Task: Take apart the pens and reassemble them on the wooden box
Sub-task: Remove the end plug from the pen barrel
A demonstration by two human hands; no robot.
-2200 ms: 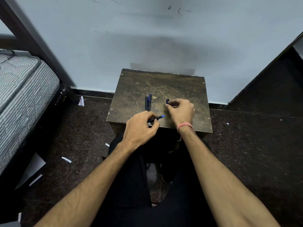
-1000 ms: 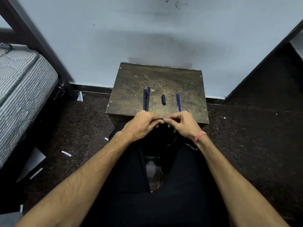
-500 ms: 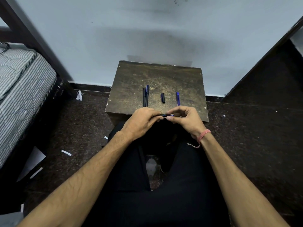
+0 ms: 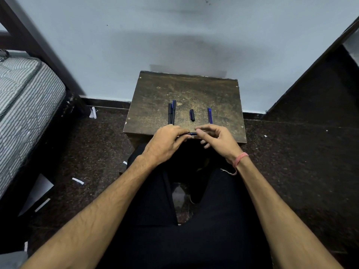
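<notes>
While the left hand (image 4: 167,144) pinches a dark pen barrel (image 4: 191,133) at the wooden box's (image 4: 194,90) near edge, right hand (image 4: 217,138) fingers loosely spread at its tip; pens (image 4: 171,112), cap (image 4: 192,115), refill (image 4: 210,115) lie behind; risk: small parts rolling off.

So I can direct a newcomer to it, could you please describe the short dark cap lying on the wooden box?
Find the wooden box against the pale wall. Three items lie in a row near its front edge: a pair of pens left, a thin blue refill right. The cap lies between them, alone, and far shorter and stubbier than either.
</notes>
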